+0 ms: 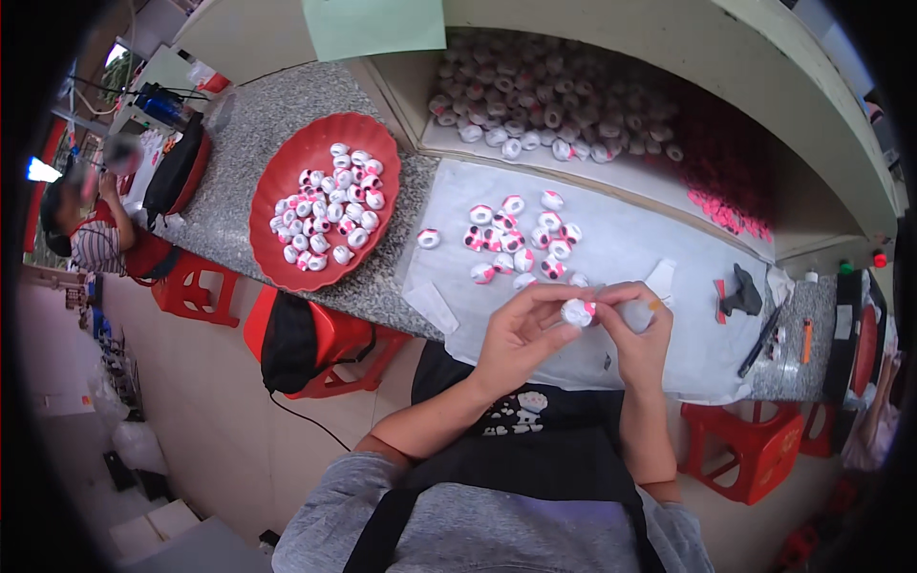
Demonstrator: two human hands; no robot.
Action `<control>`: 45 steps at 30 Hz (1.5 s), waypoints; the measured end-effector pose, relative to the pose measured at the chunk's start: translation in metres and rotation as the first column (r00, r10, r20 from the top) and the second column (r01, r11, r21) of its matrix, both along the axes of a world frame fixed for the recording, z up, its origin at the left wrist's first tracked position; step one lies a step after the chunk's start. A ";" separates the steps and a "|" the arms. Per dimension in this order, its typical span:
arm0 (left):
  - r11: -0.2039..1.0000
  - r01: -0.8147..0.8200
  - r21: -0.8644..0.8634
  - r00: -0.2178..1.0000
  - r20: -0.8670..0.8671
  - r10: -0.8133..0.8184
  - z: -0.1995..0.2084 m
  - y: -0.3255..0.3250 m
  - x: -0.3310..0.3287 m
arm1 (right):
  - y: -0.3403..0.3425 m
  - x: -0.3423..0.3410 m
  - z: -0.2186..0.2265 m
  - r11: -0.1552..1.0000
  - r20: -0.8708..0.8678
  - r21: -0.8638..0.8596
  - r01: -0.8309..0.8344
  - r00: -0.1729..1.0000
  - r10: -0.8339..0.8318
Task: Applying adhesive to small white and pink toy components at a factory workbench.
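Between my hands, over the near edge of the white sheet, is a small round white piece with a pink patch (pixel 577 311). My left hand (pixel 523 334) pinches it from the left with thumb and fingertips. My right hand (pixel 638 342) is closed at its pink side, thumb and forefinger against it. A pale, translucent thing (pixel 634 315) shows within the right hand's fingers; its kind is unclear. Just beyond my hands, several similar white and pink pieces (pixel 503 222) lie loosely grouped on the white sheet (pixel 611 215). One white piece (pixel 429 239) sits apart to the left.
A red scalloped bowl (pixel 265 205) of such pieces stands left on the speckled counter. Under the shelf ahead lie many white pieces (pixel 535 91) and bright pink parts (pixel 728 212). A black pen-like tool (pixel 760 341) and dark cloth (pixel 743 292) lie right. Red stools (pixel 740 449) stand below.
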State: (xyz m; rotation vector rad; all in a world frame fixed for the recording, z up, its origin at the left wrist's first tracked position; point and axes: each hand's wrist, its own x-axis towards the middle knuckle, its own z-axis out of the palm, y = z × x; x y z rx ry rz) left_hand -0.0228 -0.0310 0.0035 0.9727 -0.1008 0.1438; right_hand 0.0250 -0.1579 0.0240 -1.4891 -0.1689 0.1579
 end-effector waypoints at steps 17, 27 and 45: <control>0.866 -0.116 0.486 0.993 0.085 0.085 -0.008 0.011 0.005 | -0.006 0.002 -0.001 0.961 -0.195 0.225 -0.158 0.960 0.203; 0.918 -0.087 0.387 0.993 0.107 0.049 -0.002 0.010 0.005 | -0.003 0.000 -0.002 0.969 -0.215 0.219 -0.117 0.963 0.164; 0.994 0.075 0.079 0.997 -0.016 -0.074 -0.005 0.015 0.003 | 0.004 -0.005 -0.006 0.949 -0.117 0.213 -0.231 0.959 0.260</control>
